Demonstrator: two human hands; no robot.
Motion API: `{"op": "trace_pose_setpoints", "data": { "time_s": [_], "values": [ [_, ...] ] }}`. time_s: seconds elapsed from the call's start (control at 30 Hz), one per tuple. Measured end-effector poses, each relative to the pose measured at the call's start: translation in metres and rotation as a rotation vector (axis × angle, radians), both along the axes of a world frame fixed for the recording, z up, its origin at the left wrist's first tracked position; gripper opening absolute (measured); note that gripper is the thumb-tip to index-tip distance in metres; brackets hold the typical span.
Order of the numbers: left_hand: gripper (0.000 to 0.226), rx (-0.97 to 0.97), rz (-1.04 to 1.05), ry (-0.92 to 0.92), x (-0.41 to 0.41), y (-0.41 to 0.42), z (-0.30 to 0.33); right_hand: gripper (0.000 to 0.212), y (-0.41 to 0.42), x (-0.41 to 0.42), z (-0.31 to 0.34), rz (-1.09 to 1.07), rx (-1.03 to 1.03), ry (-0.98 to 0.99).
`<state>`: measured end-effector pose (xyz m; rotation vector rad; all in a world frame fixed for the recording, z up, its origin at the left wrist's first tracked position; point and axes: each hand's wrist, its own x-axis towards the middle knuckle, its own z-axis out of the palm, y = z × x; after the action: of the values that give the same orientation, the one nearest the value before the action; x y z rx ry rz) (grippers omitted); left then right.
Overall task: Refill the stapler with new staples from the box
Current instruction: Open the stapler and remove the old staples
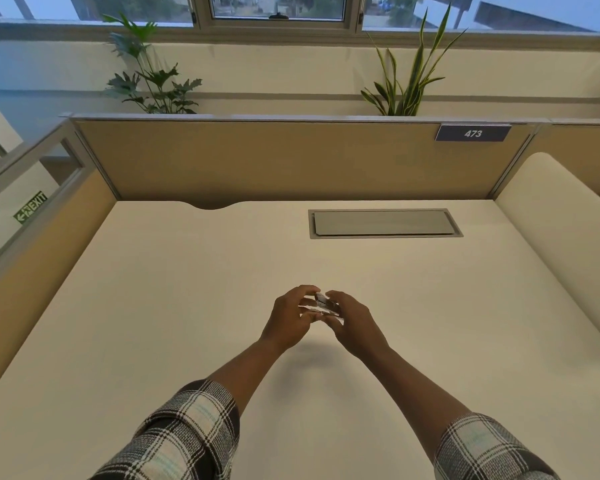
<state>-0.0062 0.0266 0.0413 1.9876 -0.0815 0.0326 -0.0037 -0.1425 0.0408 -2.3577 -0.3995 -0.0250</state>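
Both my hands meet over the middle of the cream desk, a little above its surface. Between them is a small dark and silvery object, apparently the stapler, mostly covered by fingers. My left hand grips it from the left with thumb and fingertips. My right hand holds it from the right, fingers curled over its top. Whether the stapler is hinged apart is too small to tell. No staple box shows separately; it may be hidden in the hands.
A grey cable-hatch lid is set into the desk at the back right. Tan partition panels wall the desk at the back and left. A rounded cream divider borders the right side. Plants stand behind the partition.
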Motion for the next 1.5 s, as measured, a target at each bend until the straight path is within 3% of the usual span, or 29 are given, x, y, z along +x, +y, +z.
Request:
{"op": "trace_pose_setpoints", "data": {
  "time_s": [0.17,0.3,0.43,0.7,0.97,1.07,1.33,1.5],
  "values": [
    [0.032,-0.132,0.074,0.166,0.000,-0.003,-0.003,0.022,0.000,-0.002,-0.001,-0.012,-0.018,-0.080],
    [0.036,-0.234,0.174,0.222,0.002,-0.008,-0.001,0.013,0.002,-0.002,-0.003,-0.047,-0.038,-0.138],
    [0.029,-0.340,0.165,0.205,0.004,-0.007,0.001,0.014,0.007,0.000,-0.003,-0.092,-0.035,-0.151],
    [0.024,-0.552,0.175,0.236,0.005,-0.008,0.002,0.013,0.015,0.002,-0.003,-0.145,0.269,-0.002],
    [0.032,-0.728,0.185,0.351,-0.004,-0.015,-0.004,0.015,0.023,0.005,-0.002,-0.192,0.204,0.032],
    [0.019,-0.719,0.177,0.372,-0.008,-0.019,-0.002,0.016,0.024,0.006,-0.003,-0.177,0.161,0.067],
    [0.033,-0.501,0.228,0.358,-0.005,-0.024,-0.001,0.032,0.035,0.000,0.001,-0.161,0.122,0.082],
    [0.034,-0.403,0.293,0.366,-0.002,-0.027,-0.001,0.022,0.040,-0.002,0.001,-0.177,0.130,0.125]
  ]
}}
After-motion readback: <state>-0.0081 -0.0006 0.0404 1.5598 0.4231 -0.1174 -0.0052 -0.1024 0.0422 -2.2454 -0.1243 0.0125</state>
